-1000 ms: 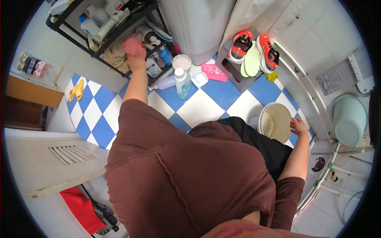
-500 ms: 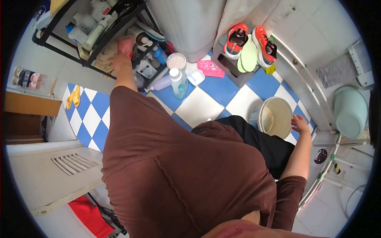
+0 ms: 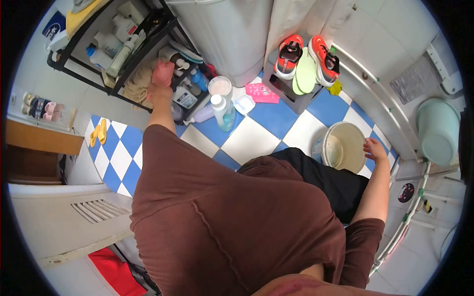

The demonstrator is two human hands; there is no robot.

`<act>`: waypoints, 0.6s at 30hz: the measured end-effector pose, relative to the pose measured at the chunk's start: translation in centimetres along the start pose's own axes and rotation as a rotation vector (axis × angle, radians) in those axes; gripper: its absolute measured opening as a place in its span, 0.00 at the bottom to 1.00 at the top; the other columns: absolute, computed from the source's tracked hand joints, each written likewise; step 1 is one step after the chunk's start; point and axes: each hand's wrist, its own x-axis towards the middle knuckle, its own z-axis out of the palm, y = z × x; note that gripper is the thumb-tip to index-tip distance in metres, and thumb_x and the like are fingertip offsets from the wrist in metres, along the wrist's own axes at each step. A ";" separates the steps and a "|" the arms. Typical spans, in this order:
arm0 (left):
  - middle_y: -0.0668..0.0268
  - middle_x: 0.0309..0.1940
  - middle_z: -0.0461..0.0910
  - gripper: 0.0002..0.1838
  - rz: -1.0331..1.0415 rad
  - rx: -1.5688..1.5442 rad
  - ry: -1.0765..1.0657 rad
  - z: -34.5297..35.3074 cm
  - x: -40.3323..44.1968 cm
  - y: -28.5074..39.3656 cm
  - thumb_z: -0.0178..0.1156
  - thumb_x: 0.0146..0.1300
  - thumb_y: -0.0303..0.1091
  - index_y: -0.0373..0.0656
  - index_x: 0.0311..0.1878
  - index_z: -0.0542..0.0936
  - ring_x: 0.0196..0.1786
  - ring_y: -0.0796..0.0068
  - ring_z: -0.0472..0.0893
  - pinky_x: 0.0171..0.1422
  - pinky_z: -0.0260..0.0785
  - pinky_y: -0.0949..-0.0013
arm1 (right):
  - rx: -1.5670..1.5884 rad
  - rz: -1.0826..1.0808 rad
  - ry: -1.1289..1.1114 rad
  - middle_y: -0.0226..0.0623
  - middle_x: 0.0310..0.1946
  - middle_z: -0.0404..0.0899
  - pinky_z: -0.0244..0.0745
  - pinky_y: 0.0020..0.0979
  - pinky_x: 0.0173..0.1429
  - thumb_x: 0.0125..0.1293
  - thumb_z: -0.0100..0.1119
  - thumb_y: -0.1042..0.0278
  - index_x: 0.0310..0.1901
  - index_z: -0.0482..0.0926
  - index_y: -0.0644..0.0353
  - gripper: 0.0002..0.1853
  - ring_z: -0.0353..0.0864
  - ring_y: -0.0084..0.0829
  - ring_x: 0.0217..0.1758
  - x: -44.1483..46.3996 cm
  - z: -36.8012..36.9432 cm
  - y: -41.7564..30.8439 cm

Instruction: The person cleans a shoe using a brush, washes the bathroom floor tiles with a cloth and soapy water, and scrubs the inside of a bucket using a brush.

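My left hand (image 3: 159, 94) reaches into the lower tier of the black shelf rack (image 3: 114, 92). Its fingers are closed at a soft pink cloth-like item (image 3: 163, 74), whose exact kind I cannot make out. Beige cloth (image 3: 138, 85) lies bunched just left of it. To the hand's right, in the same tier, stand a labelled white bottle (image 3: 184, 97) and a blue bottle (image 3: 199, 79). My right hand (image 3: 375, 149) is beside the rim of a pale bucket (image 3: 351, 143), fingers loosely bent and apart, with nothing in them.
A clear bottle with a white cap (image 3: 223, 116), a round tub (image 3: 219, 86) and a pink packet (image 3: 261, 92) are on the checkered floor. Red sneakers (image 3: 323, 59) and green insoles (image 3: 305, 71) rest on a grey stool (image 3: 292, 96). A pale green basin (image 3: 437, 130) hangs at right.
My left hand has drawn back slightly toward me, and the pink item has come with it. The whole view has shifted a little. My right hand stays by the bucket.
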 end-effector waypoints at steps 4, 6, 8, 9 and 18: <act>0.47 0.64 0.61 0.36 0.092 0.049 0.280 0.2 -0.8 1.8 0.57 0.55 0.40 0.40 0.66 0.57 0.68 0.52 0.58 0.68 0.52 0.50 | 0.005 -0.052 0.033 0.32 0.41 0.76 0.72 0.38 0.45 0.64 0.52 0.49 0.51 0.72 0.51 0.19 0.75 0.28 0.43 -0.2 -0.3 -0.1; 0.47 0.64 0.60 0.36 0.192 -0.066 0.316 -0.1 -2.5 3.5 0.57 0.54 0.39 0.37 0.65 0.58 0.67 0.51 0.59 0.69 0.52 0.50 | 0.031 -0.104 0.082 0.29 0.35 0.76 0.74 0.35 0.39 0.64 0.52 0.52 0.47 0.73 0.54 0.17 0.75 0.24 0.36 -0.6 -0.1 -0.8; 0.47 0.63 0.62 0.35 0.352 -0.171 0.349 -0.8 -5.4 6.2 0.57 0.52 0.36 0.36 0.64 0.60 0.65 0.49 0.61 0.68 0.52 0.52 | -0.022 -0.222 0.193 0.29 0.30 0.77 0.73 0.30 0.33 0.63 0.52 0.54 0.43 0.76 0.58 0.16 0.75 0.23 0.33 -0.7 -0.5 -0.8; 0.47 0.62 0.63 0.35 0.455 -0.233 0.335 -1.2 -7.5 8.3 0.57 0.51 0.35 0.36 0.64 0.61 0.65 0.48 0.62 0.68 0.52 0.53 | 0.014 -0.300 0.252 0.30 0.30 0.77 0.72 0.28 0.32 0.62 0.53 0.54 0.43 0.77 0.58 0.16 0.75 0.23 0.32 -0.7 -0.8 -0.5; 0.53 0.53 0.72 0.25 1.302 -0.724 -0.099 -0.1 -24.2 26.5 0.58 0.53 0.28 0.40 0.57 0.70 0.56 0.52 0.70 0.61 0.62 0.59 | 0.436 -0.418 0.720 0.26 0.36 0.79 0.71 0.24 0.37 0.66 0.53 0.56 0.44 0.78 0.57 0.15 0.76 0.18 0.38 -8.6 -8.9 4.1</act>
